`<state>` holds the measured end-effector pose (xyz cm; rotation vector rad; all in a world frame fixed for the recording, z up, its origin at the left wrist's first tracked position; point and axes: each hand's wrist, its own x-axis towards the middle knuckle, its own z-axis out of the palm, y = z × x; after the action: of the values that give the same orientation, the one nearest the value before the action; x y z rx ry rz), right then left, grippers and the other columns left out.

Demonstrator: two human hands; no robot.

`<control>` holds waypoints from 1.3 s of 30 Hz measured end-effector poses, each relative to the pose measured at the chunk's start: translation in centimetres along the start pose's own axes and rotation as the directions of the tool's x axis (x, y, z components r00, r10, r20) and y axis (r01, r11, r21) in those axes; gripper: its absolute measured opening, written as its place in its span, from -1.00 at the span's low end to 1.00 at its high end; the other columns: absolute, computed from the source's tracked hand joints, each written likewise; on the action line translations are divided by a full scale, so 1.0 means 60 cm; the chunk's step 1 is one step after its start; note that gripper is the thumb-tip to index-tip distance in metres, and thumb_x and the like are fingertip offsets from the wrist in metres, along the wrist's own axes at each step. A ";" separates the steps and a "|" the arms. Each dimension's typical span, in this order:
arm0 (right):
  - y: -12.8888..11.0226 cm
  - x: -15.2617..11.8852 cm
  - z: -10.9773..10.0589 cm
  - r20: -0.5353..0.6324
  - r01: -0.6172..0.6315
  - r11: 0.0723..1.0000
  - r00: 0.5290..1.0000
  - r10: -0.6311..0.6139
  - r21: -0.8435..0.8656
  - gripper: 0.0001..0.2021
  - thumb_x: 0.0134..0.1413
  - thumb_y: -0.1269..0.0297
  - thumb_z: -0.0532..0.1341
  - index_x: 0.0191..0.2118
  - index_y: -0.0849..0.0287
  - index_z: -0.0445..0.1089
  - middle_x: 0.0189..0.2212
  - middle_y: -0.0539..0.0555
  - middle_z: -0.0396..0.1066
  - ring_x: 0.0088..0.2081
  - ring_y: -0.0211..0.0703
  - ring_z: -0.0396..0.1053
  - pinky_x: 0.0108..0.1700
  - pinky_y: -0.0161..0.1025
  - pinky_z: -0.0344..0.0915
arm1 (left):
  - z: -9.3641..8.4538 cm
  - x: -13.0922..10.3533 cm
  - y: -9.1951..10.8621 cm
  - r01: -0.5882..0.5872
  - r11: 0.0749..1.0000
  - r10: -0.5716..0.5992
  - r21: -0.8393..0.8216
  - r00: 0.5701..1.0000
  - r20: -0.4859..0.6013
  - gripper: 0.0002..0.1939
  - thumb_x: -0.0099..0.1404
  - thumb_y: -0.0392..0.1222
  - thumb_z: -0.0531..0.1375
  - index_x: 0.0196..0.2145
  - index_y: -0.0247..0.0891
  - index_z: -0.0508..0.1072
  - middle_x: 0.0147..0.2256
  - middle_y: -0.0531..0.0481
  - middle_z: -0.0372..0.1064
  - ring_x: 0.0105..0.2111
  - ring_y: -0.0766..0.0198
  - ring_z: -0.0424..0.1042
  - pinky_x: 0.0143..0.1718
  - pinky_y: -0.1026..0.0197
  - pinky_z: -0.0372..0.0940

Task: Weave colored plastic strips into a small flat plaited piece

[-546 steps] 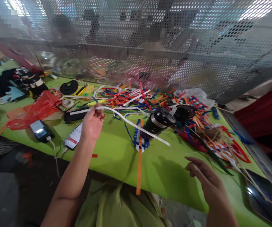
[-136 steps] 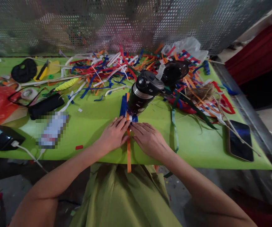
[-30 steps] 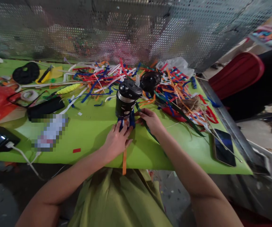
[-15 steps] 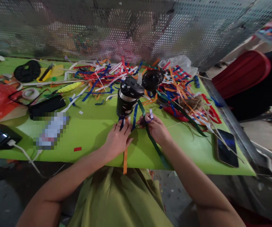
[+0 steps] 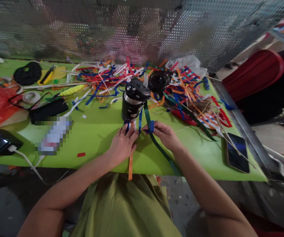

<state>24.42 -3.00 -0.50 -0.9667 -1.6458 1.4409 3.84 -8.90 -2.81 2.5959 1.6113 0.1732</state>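
My left hand [image 5: 123,144] lies flat with its fingers stretched over woven strips [image 5: 132,124] in front of a black bottle [image 5: 133,107]. An orange strip [image 5: 130,166] hangs from beneath this hand over the table's front edge. To the right, my right hand [image 5: 166,134] pinches a blue strip [image 5: 152,126] between thumb and fingers. A long dark green strip [image 5: 158,144] passes by its fingertips and runs toward the right forearm. The bottle stands upright with its lid [image 5: 159,80] flipped back. My left hand partly hides the woven piece.
Behind the bottle lies a heap of coloured strips [image 5: 102,79]. On the left are eyeglasses [image 5: 28,104], a tape roll [image 5: 31,97], a cutter [image 5: 47,75] and a power bank [image 5: 0,141] with a cable. At right lie a phone [image 5: 237,153] and a brown twine bundle [image 5: 202,106].
My right hand has shifted slightly right, and the strip end in its fingers has turned from a pale side to blue. The left hand has stayed nearly still.
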 end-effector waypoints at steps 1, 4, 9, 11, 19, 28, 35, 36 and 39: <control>-0.002 -0.001 -0.002 0.017 0.012 0.999 1.000 -0.011 -0.043 -0.66 0.11 -0.13 0.31 -0.25 0.05 0.57 -0.23 0.07 0.56 -0.17 -0.06 0.50 0.01 -0.10 0.41 | 0.001 0.000 0.000 0.000 1.000 0.000 0.000 1.000 0.007 -0.48 0.45 -0.08 0.09 0.31 -0.24 0.27 0.32 -0.18 0.20 0.33 -0.19 0.12 0.25 -0.16 0.16; -0.009 -0.005 -0.009 0.070 0.048 0.985 0.997 -0.037 -0.163 -0.65 0.18 -0.12 0.25 -0.22 0.06 0.58 -0.20 0.09 0.56 -0.13 -0.04 0.50 0.03 -0.09 0.40 | 0.002 0.001 0.000 0.011 1.000 -0.011 -0.009 0.999 0.031 -0.46 0.45 -0.09 0.09 0.34 -0.18 0.23 0.32 -0.15 0.21 0.34 -0.18 0.10 0.24 -0.16 0.16; -0.021 -0.007 -0.014 0.136 0.096 0.951 0.989 -0.058 -0.293 -0.66 0.26 -0.06 0.18 -0.20 0.07 0.58 -0.18 0.09 0.57 -0.14 -0.07 0.50 -0.02 -0.14 0.39 | 0.001 0.002 0.002 0.023 0.999 -0.022 -0.030 1.000 0.016 -0.43 0.44 -0.10 0.10 0.35 -0.26 0.21 0.30 -0.19 0.24 0.34 -0.19 0.10 0.26 -0.17 0.15; -0.023 -0.005 -0.012 0.121 0.086 0.945 0.991 -0.049 -0.314 -0.66 0.26 -0.05 0.19 -0.21 0.08 0.57 -0.21 0.08 0.58 -0.19 -0.09 0.50 -0.05 -0.17 0.40 | 0.000 0.003 0.002 0.028 0.999 -0.028 -0.027 0.999 0.017 -0.43 0.44 -0.11 0.09 0.35 -0.28 0.20 0.30 -0.19 0.23 0.34 -0.19 0.10 0.26 -0.17 0.15; -0.022 0.000 -0.001 0.065 0.047 0.961 0.997 -0.031 -0.272 -0.66 0.20 -0.08 0.22 -0.25 0.07 0.57 -0.26 0.08 0.57 -0.19 -0.04 0.49 -0.06 -0.13 0.40 | 0.000 0.001 0.002 0.022 1.000 -0.022 -0.016 1.000 0.012 -0.48 0.44 -0.10 0.10 0.30 -0.22 0.28 0.31 -0.18 0.22 0.34 -0.18 0.12 0.25 -0.18 0.17; -0.033 0.004 -0.004 0.233 0.177 0.917 0.968 -0.096 -0.358 -0.77 0.26 0.11 0.21 -0.21 0.01 0.61 -0.23 0.11 0.57 -0.19 -0.07 0.52 -0.09 -0.17 0.42 | 0.008 0.002 0.000 0.009 1.000 -0.009 -0.012 1.000 -0.001 -0.47 0.44 -0.08 0.08 0.30 -0.26 0.27 0.30 -0.18 0.23 0.34 -0.17 0.10 0.26 -0.16 0.16; -0.044 0.026 -0.003 0.362 0.269 0.852 0.927 -0.102 -0.449 -0.75 0.29 0.17 0.17 -0.11 -0.04 0.61 -0.18 0.12 0.56 -0.18 -0.08 0.50 -0.11 -0.19 0.37 | 0.014 0.002 -0.001 -0.011 1.000 0.012 0.014 1.000 -0.020 -0.51 0.44 -0.08 0.08 0.25 -0.28 0.32 0.29 -0.23 0.25 0.30 -0.14 0.18 0.23 -0.16 0.18; -0.040 0.032 -0.004 0.357 0.271 0.846 0.928 -0.103 -0.460 -0.76 0.29 0.18 0.17 -0.12 -0.03 0.61 -0.20 0.11 0.56 -0.20 -0.09 0.50 -0.13 -0.20 0.37 | 0.013 0.002 -0.001 -0.011 1.000 0.011 0.019 1.000 -0.020 -0.53 0.44 -0.09 0.09 0.24 -0.29 0.34 0.26 -0.24 0.29 0.27 -0.14 0.23 0.22 -0.16 0.19; -0.023 0.051 -0.004 0.296 0.243 0.845 0.949 -0.107 -0.476 -0.79 0.23 0.20 0.21 -0.16 0.01 0.61 -0.28 0.09 0.56 -0.28 -0.11 0.48 -0.17 -0.21 0.35 | 0.009 0.001 0.000 -0.017 1.000 0.017 0.026 0.999 -0.036 -0.54 0.43 -0.11 0.09 0.22 -0.31 0.33 0.19 -0.27 0.35 0.21 -0.14 0.31 0.19 -0.16 0.21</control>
<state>23.19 -0.29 1.04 -0.8928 -2.3228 1.0531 3.92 -8.84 -3.32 2.6415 1.6142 0.2023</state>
